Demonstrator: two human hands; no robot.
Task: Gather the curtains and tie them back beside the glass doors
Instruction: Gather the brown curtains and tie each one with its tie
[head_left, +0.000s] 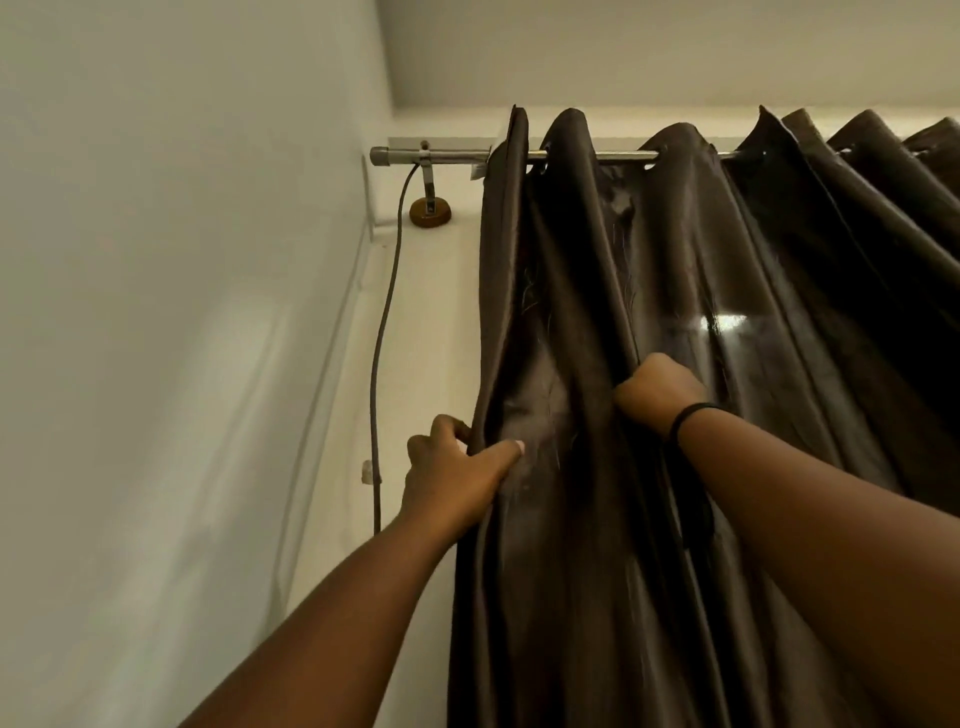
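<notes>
A dark brown, shiny curtain (727, 291) hangs in deep folds from a metal rod (441, 155) near the ceiling. My left hand (457, 473) pinches the curtain's left edge, thumb lying across the front of the fabric. My right hand (657, 389) is closed in a fist around a fold a little higher and further right. A black band sits on my right wrist (691, 415). The glass doors are hidden behind the fabric.
A grey cable (387, 312) drops from the rod's left end down the white wall, held by a small clip (368, 470). The rod's bracket ends in a round wooden mount (430, 212). A side wall (156, 312) closes in on the left.
</notes>
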